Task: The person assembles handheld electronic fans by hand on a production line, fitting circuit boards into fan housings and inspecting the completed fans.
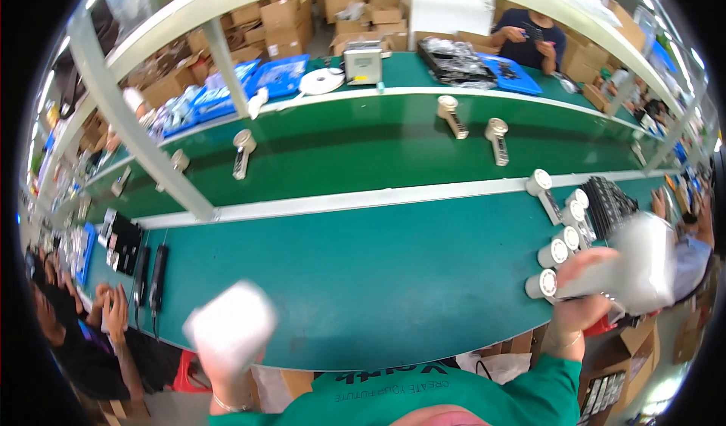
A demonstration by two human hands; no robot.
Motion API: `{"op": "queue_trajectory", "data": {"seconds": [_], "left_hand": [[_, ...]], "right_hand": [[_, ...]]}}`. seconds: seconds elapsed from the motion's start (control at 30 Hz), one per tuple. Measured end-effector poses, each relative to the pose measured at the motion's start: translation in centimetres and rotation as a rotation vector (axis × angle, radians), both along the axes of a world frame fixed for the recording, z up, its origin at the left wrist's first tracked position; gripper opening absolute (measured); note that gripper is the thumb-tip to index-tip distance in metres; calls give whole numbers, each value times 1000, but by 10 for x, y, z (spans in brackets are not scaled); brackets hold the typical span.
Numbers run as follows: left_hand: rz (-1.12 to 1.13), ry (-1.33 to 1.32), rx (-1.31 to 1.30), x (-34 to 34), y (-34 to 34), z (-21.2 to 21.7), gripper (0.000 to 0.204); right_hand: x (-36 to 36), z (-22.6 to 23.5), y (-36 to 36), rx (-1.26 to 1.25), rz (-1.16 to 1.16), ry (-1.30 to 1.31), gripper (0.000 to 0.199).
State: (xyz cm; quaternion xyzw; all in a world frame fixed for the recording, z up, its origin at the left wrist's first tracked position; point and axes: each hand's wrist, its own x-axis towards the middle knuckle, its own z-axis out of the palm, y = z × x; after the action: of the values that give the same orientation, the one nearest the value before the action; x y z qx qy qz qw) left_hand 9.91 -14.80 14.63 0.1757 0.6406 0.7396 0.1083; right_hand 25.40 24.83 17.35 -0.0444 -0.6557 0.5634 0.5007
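Note:
At the lower left my left hand (223, 373) is closed on a white rounded plastic part (233, 325), smeared by motion. Its exact kind cannot be made out, and it covers most of my fingers. On the right, the fingers of my right hand (578, 316) wrap around a white handheld device (641, 266) with a thick, bulky head, also blurred. Close by that hand, several white devices with round heads (541, 283) lie on the green workbench (363, 275), their handles partly hidden.
Two black electric screwdrivers (157, 278) lie on the left, beside a black box (119, 241). A stack of black parts (609, 207) sits at the right. Beyond a pale rail, more white devices (243, 152) lie on a green conveyor belt (340, 150). Other people work around the bench.

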Motion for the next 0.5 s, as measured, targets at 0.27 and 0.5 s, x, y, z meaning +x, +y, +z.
{"op": "queue_trajectory", "data": {"seconds": [0.27, 0.5], "left_hand": [[-55, 507, -333, -24, 13, -34, 30], [-53, -61, 57, -58, 30, -46, 27]], "right_hand": [[-40, 75, 43, 320, -122, -87, 38], [-154, 255, 139, 435, -251, -253, 47]]}}
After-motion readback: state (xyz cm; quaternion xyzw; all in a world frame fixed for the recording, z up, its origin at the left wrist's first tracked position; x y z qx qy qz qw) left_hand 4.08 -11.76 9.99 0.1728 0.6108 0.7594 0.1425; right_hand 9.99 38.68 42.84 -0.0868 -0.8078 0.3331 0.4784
